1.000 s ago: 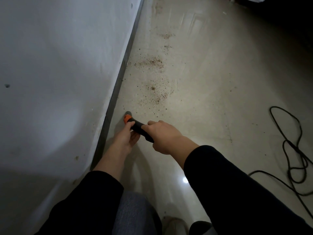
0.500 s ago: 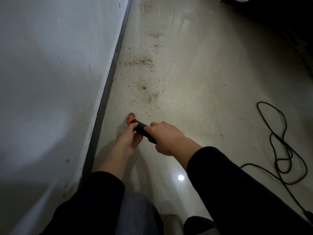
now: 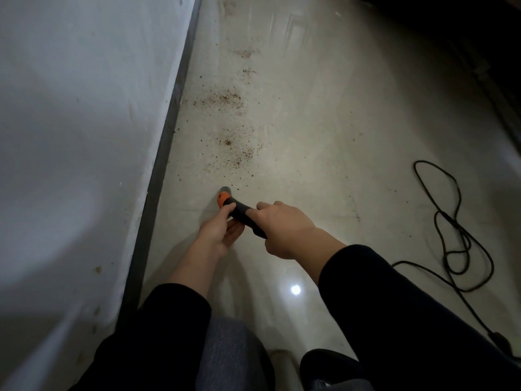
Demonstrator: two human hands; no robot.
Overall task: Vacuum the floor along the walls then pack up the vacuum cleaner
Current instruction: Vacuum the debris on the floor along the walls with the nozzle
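**A:** Where is the vacuum?

**B:** The black vacuum wand with an orange collar (image 3: 241, 211) slants down, with its grey tip at the glossy beige tiled floor (image 3: 324, 142). It is near the dark grey skirting strip (image 3: 160, 176) and just short of the scattered brown crumbs (image 3: 234, 155).

**A:** And the 2 hands?

**B:** Both hold it. The right hand (image 3: 284, 230) has its fingers curled round the black shaft. The left hand (image 3: 217, 235) pinches it just behind the collar, thumb on top.

**A:** Anything else?

**B:** A thin black cable (image 3: 451, 238) lies looped on the floor, well apart to the right.
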